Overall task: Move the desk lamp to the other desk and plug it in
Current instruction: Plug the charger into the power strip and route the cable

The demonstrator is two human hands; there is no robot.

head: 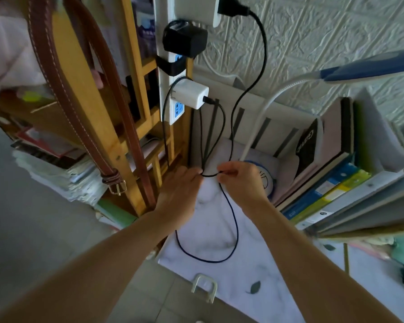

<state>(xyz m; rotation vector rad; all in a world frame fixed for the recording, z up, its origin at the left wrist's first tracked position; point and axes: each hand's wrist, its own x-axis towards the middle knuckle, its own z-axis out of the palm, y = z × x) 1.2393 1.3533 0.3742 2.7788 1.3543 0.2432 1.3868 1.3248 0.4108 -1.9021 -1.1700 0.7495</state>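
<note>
The desk lamp stands at the back of the marble-patterned desk (254, 271): a round white base (267, 170), a white flexible neck (264, 113) and a blue-and-white head (369, 68) at the right. Its thin black cable (233, 227) loops over the desk top. My left hand (181, 190) and my right hand (243, 180) pinch this cable between them, a short stretch taut between the fingertips. A white USB adapter (191, 93) sits in the vertical white power strip (173, 73), with a black lead running down from it toward my hands.
A black adapter (184, 41) and a black plug (231, 7) occupy sockets higher up. Left stands a wooden shelf (131, 101) with a brown strap (63, 89) hanging. Books and binders (331, 178) fill a white rack at right. A metal handle (204, 286) lies near the desk's front edge.
</note>
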